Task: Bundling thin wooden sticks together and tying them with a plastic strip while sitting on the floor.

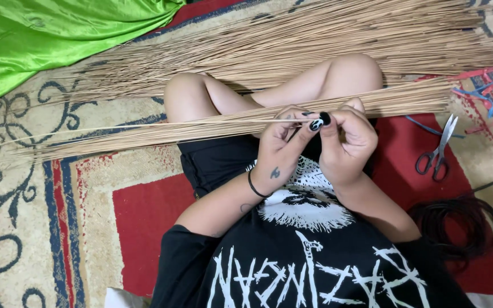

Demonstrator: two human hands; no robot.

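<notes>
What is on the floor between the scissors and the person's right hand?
Only bare red carpet lies between the scissors and the right hand, which pinches a thin stick, as the head view shows.

Patterned carpet (pixel 87 188) in red, cream and blue, bearing a spread of thin tan sticks (pixel 292 40), green satin cloth (pixel 41 40), scissors (pixel 437 151), coiled dark cord (pixel 457 225) and coloured ribbons (pixel 489 91).

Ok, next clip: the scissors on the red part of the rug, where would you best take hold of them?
By the black finger loops, coming from above on the person's right. The scissors lie flat and closed on the rug, blades pointing away, loops nearest the body, with bare rug around them. The right hand is probably closer.
</notes>
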